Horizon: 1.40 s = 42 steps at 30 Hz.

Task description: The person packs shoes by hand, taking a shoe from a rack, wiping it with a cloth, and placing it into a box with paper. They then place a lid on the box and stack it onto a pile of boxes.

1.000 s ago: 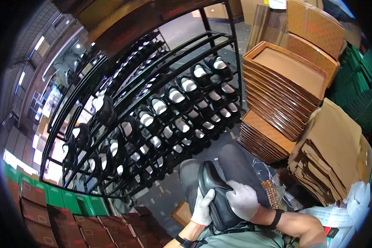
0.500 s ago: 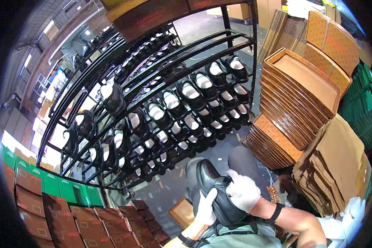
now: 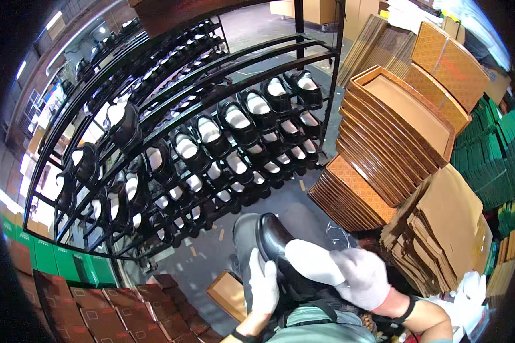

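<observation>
The black shoe (image 3: 273,235) is held toe-outward over the lap (image 3: 243,228), between the dark-trousered thighs. Its left side is covered by the left gloved hand (image 3: 264,286), whose fingers are laid nearly straight and close together along it; how firmly they press cannot be told. One end of a white insole (image 3: 312,261) is pinched in the curled fingers of the right gloved hand (image 3: 361,277), and its other end is poised over the shoe's opening. Half a second ago the shoe's upper was gripped by both hands and no insole was seen; now the insole is exposed and the shoe is left to the left hand. The work is thus judged to have passed from the upper to the insole, though whether it is being put in or drawn out cannot be told.

Beyond the left forearm, an open box (image 3: 228,292) is set with its tan inside facing up. At the lower left, brown boxes (image 3: 100,320) are stacked beside green boxes (image 3: 68,263); any contents are hidden. To the right, orange-brown trays (image 3: 397,143) are nested in a tall pile, and only the topmost tan inside is shown. Farther off, rows of black shoes (image 3: 234,120) with white insides are carried on a black rack (image 3: 320,50).
</observation>
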Available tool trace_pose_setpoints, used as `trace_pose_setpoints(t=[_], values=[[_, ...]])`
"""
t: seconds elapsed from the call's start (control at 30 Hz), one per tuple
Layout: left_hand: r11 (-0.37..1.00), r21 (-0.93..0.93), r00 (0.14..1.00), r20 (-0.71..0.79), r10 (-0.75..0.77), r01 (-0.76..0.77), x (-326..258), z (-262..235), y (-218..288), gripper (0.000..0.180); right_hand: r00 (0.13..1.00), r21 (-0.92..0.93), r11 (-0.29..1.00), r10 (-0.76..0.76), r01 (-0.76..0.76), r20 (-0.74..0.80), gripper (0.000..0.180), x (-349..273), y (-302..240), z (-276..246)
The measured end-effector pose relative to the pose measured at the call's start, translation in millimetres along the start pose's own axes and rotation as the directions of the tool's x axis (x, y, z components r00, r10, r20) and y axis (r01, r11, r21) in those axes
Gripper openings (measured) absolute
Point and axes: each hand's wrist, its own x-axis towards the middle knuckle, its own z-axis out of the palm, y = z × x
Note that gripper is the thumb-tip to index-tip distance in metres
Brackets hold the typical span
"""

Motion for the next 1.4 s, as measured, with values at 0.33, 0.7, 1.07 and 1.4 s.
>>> trace_pose_setpoints(t=[0.33,0.7,1.07,1.4], values=[[0.615,-0.747,0.888,0.431,0.160,0.252,3,-22,37,0.040,0.968,0.583,0.803,-0.036,-0.120,0.250,0.054,30,-5,-6],[0.708,-0.686,0.878,0.430,0.211,0.166,-8,1,39,0.034,0.686,0.462,0.753,-0.019,-0.469,0.728,0.036,32,0,21],[0.725,0.158,0.721,0.369,0.586,-0.670,-4,7,31,0.022,0.813,0.435,0.781,0.153,-0.448,0.562,0.034,5,-15,36],[0.938,-0.334,0.883,0.408,0.233,-0.093,-19,5,36,0.016,0.536,0.506,0.358,-0.017,-0.785,0.844,0.040,-8,-4,40]])
